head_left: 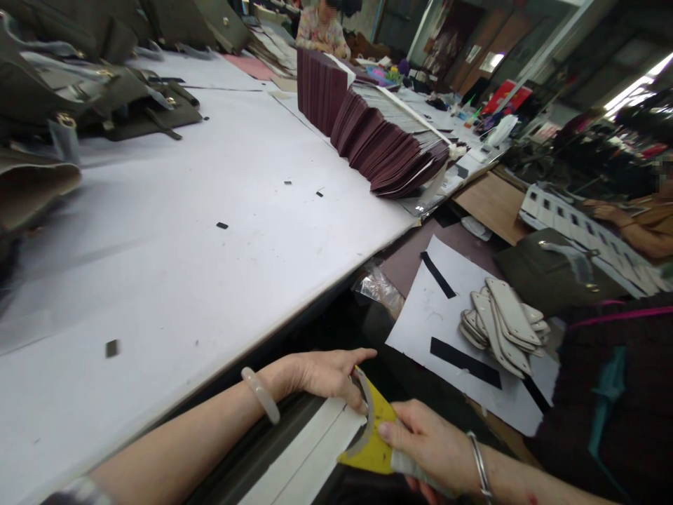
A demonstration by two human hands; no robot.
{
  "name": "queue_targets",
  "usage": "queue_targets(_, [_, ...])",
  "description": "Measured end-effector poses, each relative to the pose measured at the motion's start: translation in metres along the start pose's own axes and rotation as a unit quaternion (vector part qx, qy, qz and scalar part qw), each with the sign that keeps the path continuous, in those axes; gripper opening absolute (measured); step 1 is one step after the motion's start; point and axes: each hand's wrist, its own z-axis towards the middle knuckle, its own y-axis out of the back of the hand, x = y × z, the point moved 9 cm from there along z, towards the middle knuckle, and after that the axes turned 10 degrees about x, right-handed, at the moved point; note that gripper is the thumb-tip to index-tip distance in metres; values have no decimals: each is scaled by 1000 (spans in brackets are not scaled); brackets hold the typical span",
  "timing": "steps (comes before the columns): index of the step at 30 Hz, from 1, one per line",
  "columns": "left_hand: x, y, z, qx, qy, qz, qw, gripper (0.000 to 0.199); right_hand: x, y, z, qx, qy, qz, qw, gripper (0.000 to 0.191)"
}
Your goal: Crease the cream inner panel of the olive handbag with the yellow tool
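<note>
My right hand (428,445), below a silver bangle, is closed on the whitish handle of a flared yellow tool (374,445) with a curved grey edge; its exact kind is unclear. That edge meets the end of a long white strip (310,449), which has a dark line down its length and rests on dark material. My left hand (326,373), wearing a pale bangle, grips the far end of the strip. Its thumb lies on top beside the yellow tool, while the index finger points outward. The remaining left fingers are mostly hidden.
A white-covered table (210,294) stretches ahead, bearing stacked maroon sheets (362,133) and dark green bags (105,91). To the right, pale strap-shaped pieces (505,326) lie on a white sheet (415,315) with black strips. A person (322,31) sits across the table; another's arm shows at right.
</note>
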Motion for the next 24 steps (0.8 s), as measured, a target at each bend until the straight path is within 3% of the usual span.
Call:
queue_targets(5, [7, 0, 4, -4, -37, -70, 997, 121, -1, -1, 0, 0, -23, -5, 1000, 27])
queue_targets(15, [5, 2, 5, -28, -58, -114, 991, 116, -1, -11, 10, 14, 7, 42, 999, 58])
queue_targets(24, [-7, 2, -14, -76, -65, -159, 982, 107, 1, -39, 27, -47, 70, 105, 991, 72])
